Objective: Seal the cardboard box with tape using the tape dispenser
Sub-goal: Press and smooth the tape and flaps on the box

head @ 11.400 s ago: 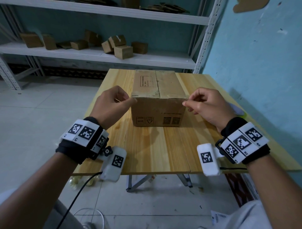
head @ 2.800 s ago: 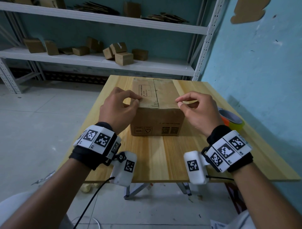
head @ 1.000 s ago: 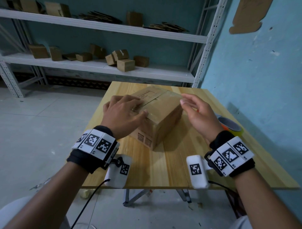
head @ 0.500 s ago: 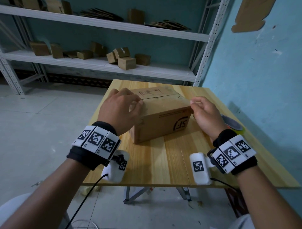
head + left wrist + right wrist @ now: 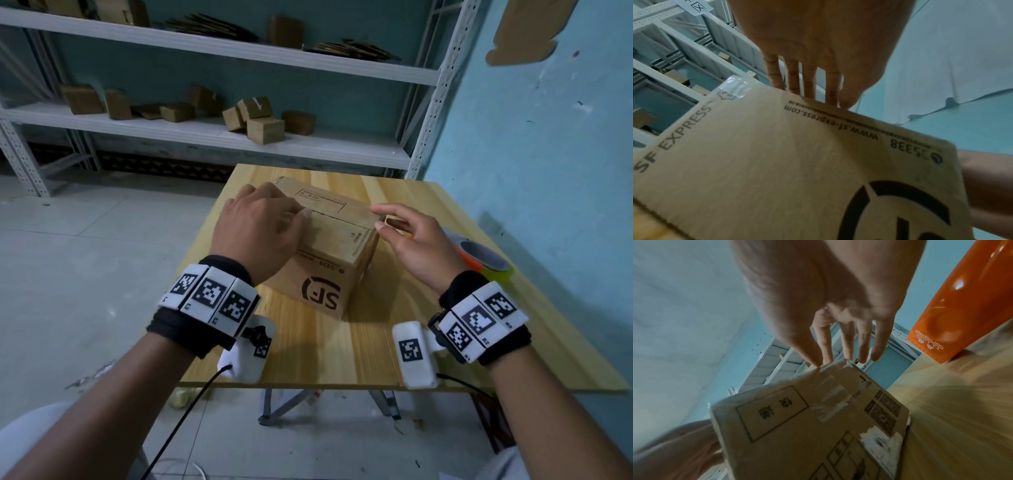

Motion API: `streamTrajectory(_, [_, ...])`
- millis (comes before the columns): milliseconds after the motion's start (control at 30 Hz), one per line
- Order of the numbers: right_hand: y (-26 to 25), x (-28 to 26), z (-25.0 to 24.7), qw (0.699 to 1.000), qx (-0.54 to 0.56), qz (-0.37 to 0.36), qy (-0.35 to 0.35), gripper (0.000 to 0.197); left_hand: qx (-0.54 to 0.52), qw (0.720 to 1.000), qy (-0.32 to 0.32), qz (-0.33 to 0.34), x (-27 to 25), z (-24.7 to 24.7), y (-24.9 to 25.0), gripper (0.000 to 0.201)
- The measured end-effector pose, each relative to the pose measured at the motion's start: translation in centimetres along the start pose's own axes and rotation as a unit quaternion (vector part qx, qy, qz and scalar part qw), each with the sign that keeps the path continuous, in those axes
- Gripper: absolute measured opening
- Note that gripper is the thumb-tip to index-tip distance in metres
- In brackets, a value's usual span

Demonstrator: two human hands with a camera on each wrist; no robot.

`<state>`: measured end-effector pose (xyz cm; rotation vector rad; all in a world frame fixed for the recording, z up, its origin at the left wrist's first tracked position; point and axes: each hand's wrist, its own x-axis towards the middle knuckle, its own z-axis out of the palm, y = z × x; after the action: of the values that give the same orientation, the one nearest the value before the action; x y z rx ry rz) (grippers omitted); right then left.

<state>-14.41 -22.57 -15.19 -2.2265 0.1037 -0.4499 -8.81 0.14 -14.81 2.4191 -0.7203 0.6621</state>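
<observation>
Box: the cardboard box (image 5: 325,253) stands on the wooden table (image 5: 342,349), turned at an angle so one corner points toward the person; its flaps are closed, and the side facing the person carries a black "SF" logo.
Left hand: the left hand (image 5: 258,229) lies palm-down on top of the box, over the box's left half; in the left wrist view the fingers (image 5: 809,81) are straight and reach over the top edge onto the lid — pressing flat, not curled around anything.
Right hand: the right hand (image 5: 411,243) is at the box's right top edge, fingers loosely extended; in the right wrist view the thumb and forefinger tips (image 5: 813,356) touch the edge where a clear strip of tape (image 5: 836,392) runs down the box's end face. Whether they pinch the tape end or only press it, I cannot tell.
Tape on box: another bit of clear tape (image 5: 733,87) wraps the box's far left corner in the left wrist view.
Tape dispenser: the orange tape dispenser (image 5: 479,260) rests on the table to the right of the box, just beyond the right hand — untouched, with a grey ring and a yellow-green edge showing.
Behind the box: a white metal shelf (image 5: 205,133) holds small cardboard boxes (image 5: 260,120).
</observation>
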Motion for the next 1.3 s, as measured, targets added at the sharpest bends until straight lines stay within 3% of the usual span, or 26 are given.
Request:
streamTrajectory(200, [0.0,-0.2,-0.2,0.997,-0.031,-0.025,0.061,0.024,-0.045,0.996,-0.074,0.006,-0.2,-0.2,0.5,0.038])
streamTrajectory(467, [-0.4,-0.4,0.3,0.992,-0.074,-0.054,0.084,0.032,-0.075,0.991,-0.106,-0.007,-0.2,0.5,0.7,0.037])
streamTrajectory(700, [-0.9,-0.6,0.7,0.993,-0.05,-0.071,0.076,0.017,-0.092,0.99,-0.104,-0.023,-0.1,0.6,0.6,0.032])
streamTrajectory(967, [-1.9,-0.8,0.7,0.996,-0.009,-0.092,0.017,0.01,-0.09,0.992,-0.09,-0.008,0.3,0.0,1.0,0.026])
streamTrajectory(1300, [-4.0,-2.9,0.6,0.994,-0.065,-0.088,0.015,0.006,-0.076,0.99,-0.117,-0.02,-1.0,-1.4,2.0,0.023])
